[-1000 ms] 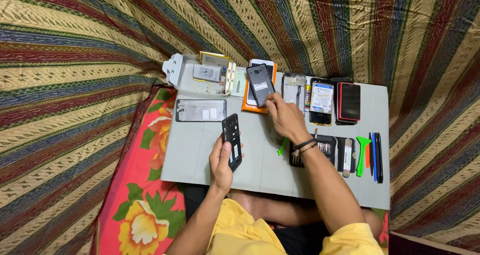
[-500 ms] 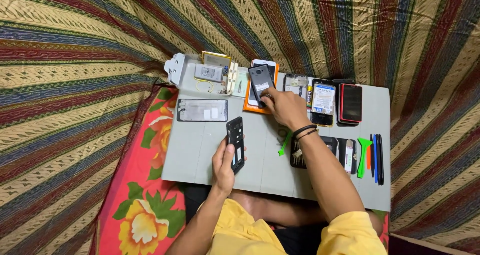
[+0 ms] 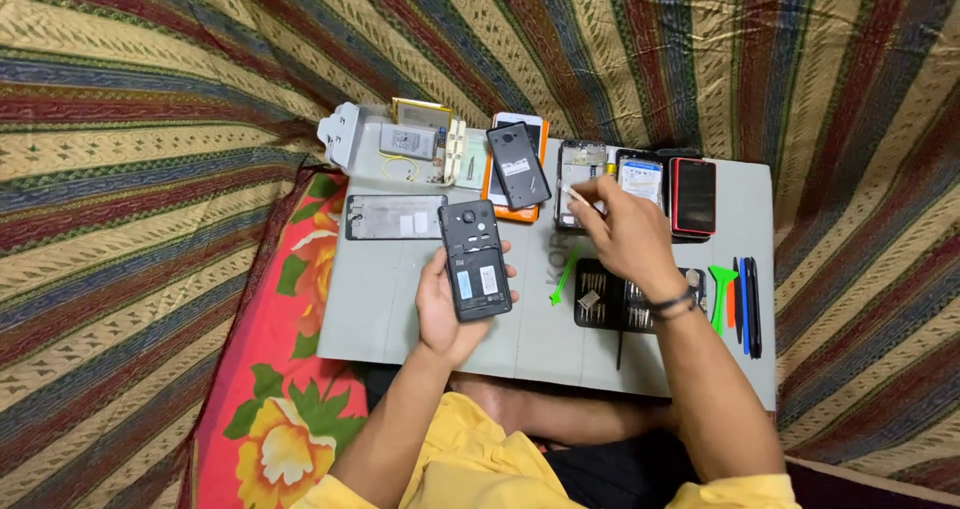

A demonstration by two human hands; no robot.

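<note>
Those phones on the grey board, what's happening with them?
A person sits at a grey board covered with phones and small tools. The left hand holds up a black phone with its back cover off, insides showing. The right hand hovers above the board and pinches a thin white thing, too small to make out. Below it lie a black tray of screwdriver bits and a green pry tool. More phones lie in a row at the far edge.

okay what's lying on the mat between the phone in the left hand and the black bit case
In the head view, a green pry tool lies on the grey mat between the open phone in the left hand and the bit case.
</note>
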